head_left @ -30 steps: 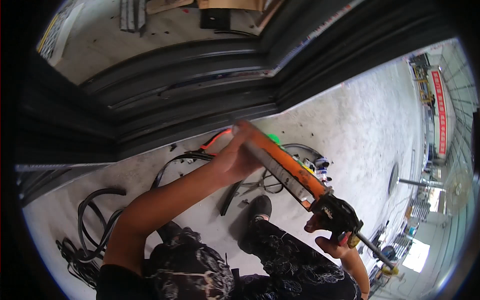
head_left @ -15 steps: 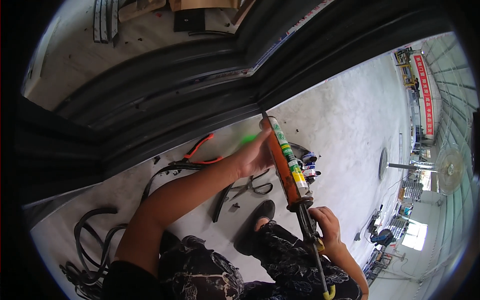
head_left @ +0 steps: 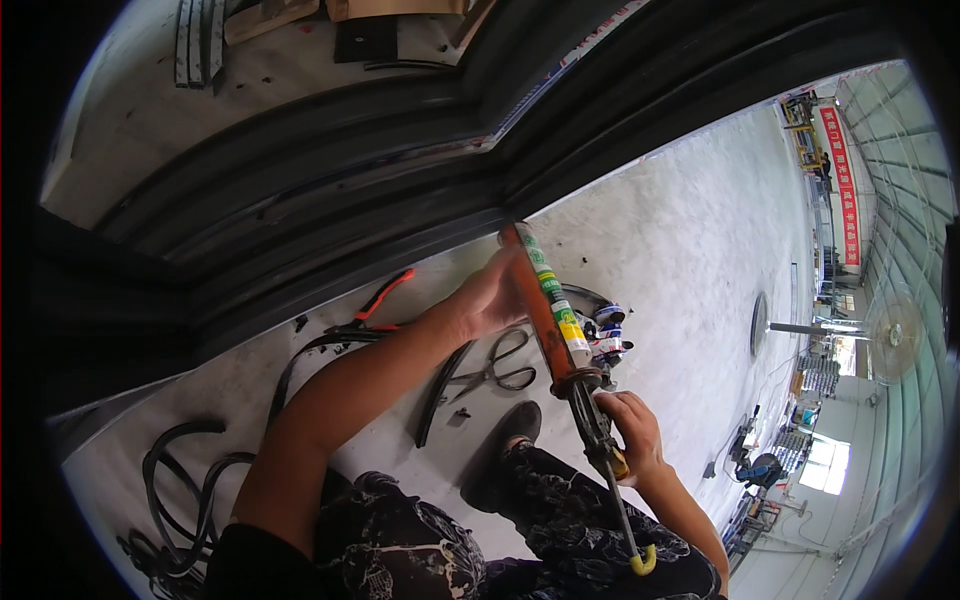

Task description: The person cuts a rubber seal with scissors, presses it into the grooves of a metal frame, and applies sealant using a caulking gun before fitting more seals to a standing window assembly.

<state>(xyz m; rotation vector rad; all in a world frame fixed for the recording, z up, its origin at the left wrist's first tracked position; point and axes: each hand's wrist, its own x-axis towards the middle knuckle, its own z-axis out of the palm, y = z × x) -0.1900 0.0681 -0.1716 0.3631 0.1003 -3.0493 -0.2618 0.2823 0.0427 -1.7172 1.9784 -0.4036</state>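
Note:
A caulking gun (head_left: pixel 540 325) with an orange cradle slants across the middle, holding a white, green and yellow sealant cartridge (head_left: pixel 556 293). Its front end meets the inner corner of a large dark metal frame (head_left: pixel 420 243); the nozzle tip is hidden there. My left hand (head_left: pixel 490 300) supports the cradle from its left side near the front, with the fingers partly hidden behind it. Around the handle and trigger at the rear, my right hand (head_left: pixel 632 430) is closed. The plunger rod with its yellow hooked end (head_left: pixel 643 562) sticks out toward my leg.
On the floor lie red-handled pliers (head_left: pixel 383 294), scissors (head_left: pixel 505 374) and black rubber strips (head_left: pixel 185 490). Small blue-and-white containers (head_left: pixel 610 330) stand just right of the gun. My shoe (head_left: pixel 505 450) is below the scissors. A standing fan (head_left: pixel 893 335) is at the right.
The gun and both hands have moved slightly up and left, closer into the frame's corner; the nozzle piece that showed earlier is now hidden. The whole view has shifted a little left.

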